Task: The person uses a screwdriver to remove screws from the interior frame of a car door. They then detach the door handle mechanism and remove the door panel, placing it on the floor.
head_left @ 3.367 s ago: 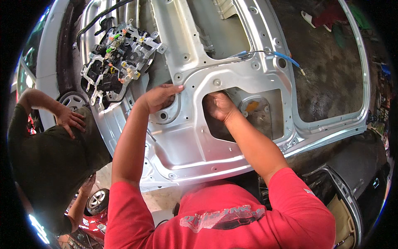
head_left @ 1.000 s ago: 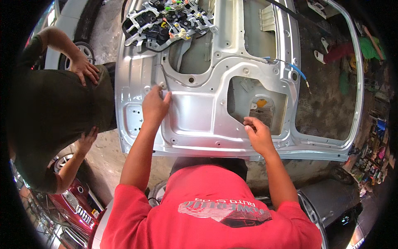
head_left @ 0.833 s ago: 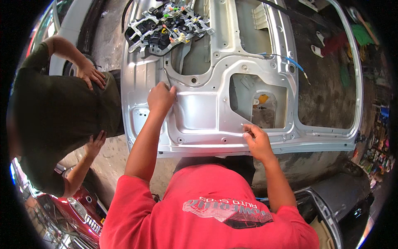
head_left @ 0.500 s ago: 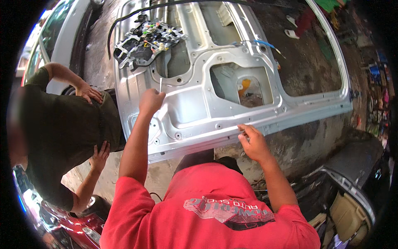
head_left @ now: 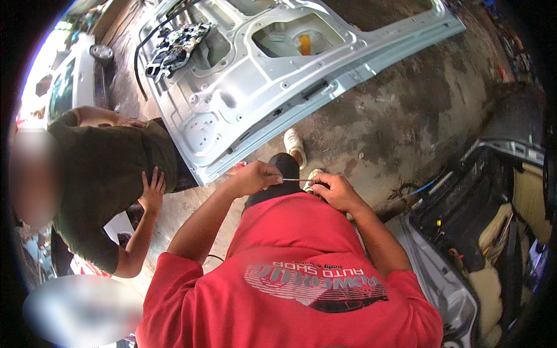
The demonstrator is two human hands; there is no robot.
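Note:
Close in front of my red shirt, my left hand (head_left: 259,177) pinches one end of a thin, pale stick-like piece (head_left: 297,180). My right hand (head_left: 335,192) has its fingers closed at the other end, so the piece spans level between them. Its exact kind is too small to tell. Beyond my hands lies a bare silver car door (head_left: 232,119), its inner side up, with large cut-outs. On its far left part rests a black and silver mechanism (head_left: 174,49) with small coloured bits. Neither hand touches the door.
At my left stands a person in a dark shirt (head_left: 110,185), hands at the waist, close to the door's corner. A dismantled car part with a dark lining (head_left: 464,226) is at the right. A white vehicle (head_left: 72,81) stands far left. The concrete floor (head_left: 423,110) is stained.
Both hands have drawn back from over the door to my front. My right hand, earlier apart, now grips the thin piece too. The view has turned, shifting the door up and left.

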